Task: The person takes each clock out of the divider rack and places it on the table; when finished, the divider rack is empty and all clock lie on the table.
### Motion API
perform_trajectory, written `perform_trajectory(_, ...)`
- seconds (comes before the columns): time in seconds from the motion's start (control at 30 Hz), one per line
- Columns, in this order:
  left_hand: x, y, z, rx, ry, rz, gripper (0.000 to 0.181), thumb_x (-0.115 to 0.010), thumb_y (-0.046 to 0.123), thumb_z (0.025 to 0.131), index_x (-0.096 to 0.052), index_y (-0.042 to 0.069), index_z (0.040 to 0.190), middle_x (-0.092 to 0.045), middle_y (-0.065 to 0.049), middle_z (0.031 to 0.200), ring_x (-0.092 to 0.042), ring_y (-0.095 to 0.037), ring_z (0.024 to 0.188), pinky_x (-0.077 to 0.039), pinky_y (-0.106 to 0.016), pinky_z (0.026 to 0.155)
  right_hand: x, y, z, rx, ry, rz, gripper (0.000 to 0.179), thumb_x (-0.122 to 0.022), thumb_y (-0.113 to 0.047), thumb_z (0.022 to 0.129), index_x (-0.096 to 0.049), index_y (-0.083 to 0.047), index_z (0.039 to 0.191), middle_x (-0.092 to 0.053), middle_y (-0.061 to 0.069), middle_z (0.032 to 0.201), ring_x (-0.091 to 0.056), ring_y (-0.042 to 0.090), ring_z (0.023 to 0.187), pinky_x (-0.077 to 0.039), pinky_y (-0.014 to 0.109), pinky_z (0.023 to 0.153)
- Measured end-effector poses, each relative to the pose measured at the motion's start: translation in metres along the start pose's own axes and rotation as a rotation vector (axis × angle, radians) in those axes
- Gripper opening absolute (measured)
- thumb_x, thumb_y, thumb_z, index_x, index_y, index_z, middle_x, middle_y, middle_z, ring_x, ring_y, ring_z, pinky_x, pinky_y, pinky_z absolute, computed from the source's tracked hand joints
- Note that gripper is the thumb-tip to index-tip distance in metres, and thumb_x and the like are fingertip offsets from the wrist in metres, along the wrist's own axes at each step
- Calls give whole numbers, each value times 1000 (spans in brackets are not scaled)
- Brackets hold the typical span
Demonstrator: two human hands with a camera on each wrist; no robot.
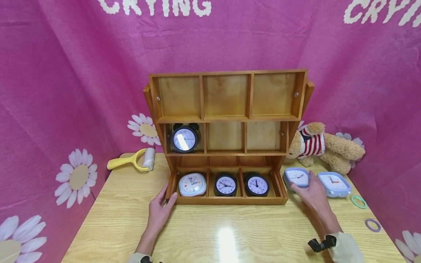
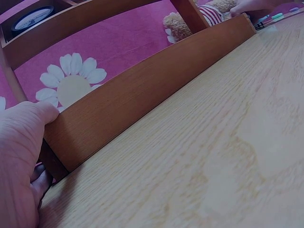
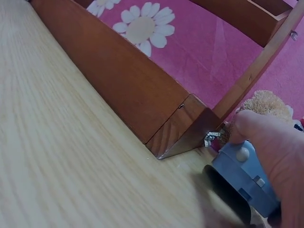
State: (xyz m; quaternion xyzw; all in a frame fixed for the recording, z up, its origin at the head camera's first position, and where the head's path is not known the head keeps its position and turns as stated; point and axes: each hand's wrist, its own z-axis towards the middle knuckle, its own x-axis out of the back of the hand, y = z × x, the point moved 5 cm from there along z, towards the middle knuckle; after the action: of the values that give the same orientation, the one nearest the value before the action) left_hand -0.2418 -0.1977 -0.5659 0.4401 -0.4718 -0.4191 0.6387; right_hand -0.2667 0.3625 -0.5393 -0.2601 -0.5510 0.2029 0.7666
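A three-tier wooden shelf (image 1: 227, 200) with square compartments stands on the table. At its lower left corner my left hand (image 1: 160, 211) grips the end, thumb on the front board and fingers round the side. My right hand (image 1: 314, 191) grips a blue alarm clock (image 1: 294, 175) just right of the shelf; its base shows in the right wrist view. A second blue clock (image 1: 334, 185) lies to the right of that hand. The bottom tier holds a white clock (image 1: 192, 184) and two black clocks, one in the middle (image 1: 225, 185), the other at right (image 1: 257, 185).
A black twin-bell clock (image 1: 184, 139) occupies the middle tier's left compartment. Behind the right hand lies a teddy bear (image 1: 338, 148). A yellow-handled roller (image 1: 131, 160) is at left; a green ring (image 1: 358, 202) and a purple ring (image 1: 373, 225) lie near the right edge.
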Motion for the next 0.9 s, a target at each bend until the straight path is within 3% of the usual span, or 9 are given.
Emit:
perform_trajectory(0.43,0,1,0,12,-4,2,63,-74,21,100,-48,2,155,-50,-20,154,-51,-31,138,-41,-46,114,19,-15,-16,-7,112,58,93,-78,-35,89,-33,16,153,-44,43,147,-40,60,136,-35,71,111)
perform_trajectory(0.9,0,1,0,14,-7,7,63,-74,21,100,-48,2,155,-50,-20,155,-50,-31,138,-41,-48,114,34,-50,-27,-8,183,175,89,-84,-31,87,-41,1,158,-49,30,153,-51,57,131,-42,66,108)
